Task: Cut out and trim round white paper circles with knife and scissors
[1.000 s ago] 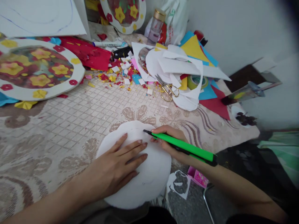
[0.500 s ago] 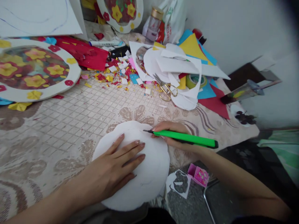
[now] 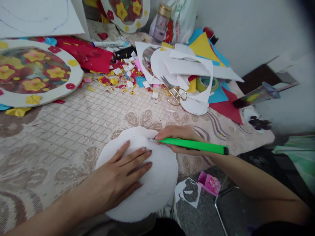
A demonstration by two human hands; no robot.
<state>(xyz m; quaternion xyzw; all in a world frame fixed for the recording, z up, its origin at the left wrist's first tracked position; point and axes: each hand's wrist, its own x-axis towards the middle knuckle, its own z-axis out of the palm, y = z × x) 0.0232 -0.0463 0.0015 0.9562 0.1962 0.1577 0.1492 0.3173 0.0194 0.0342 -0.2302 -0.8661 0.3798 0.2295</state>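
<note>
A round white foam or card disc point(image 3: 157, 183) lies at the near edge of the table, partly overhanging it. My left hand point(image 3: 123, 173) rests flat on the disc with its fingers spread. In my right hand point(image 3: 177, 137) is a green utility knife point(image 3: 194, 145), gripped near its blade end. The blade points left and its tip meets the upper part of the disc, where a curved line shows. My right fingers touch the disc's upper right edge. How deep the tip goes I cannot tell.
Gold-handled scissors point(image 3: 174, 93) lie by white offcuts point(image 3: 172, 65) and coloured sheets. Paper scraps point(image 3: 118, 75) litter the far side. A flower-decorated round frame point(image 3: 76, 78) stands left. At right are a cup of dark liquid point(image 3: 256, 95) and, on the floor, a pink box point(image 3: 212, 184).
My right hand and the utility knife have moved slightly left, and the blade tip sits a little further along the disc's upper part. My left hand stays on the disc.
</note>
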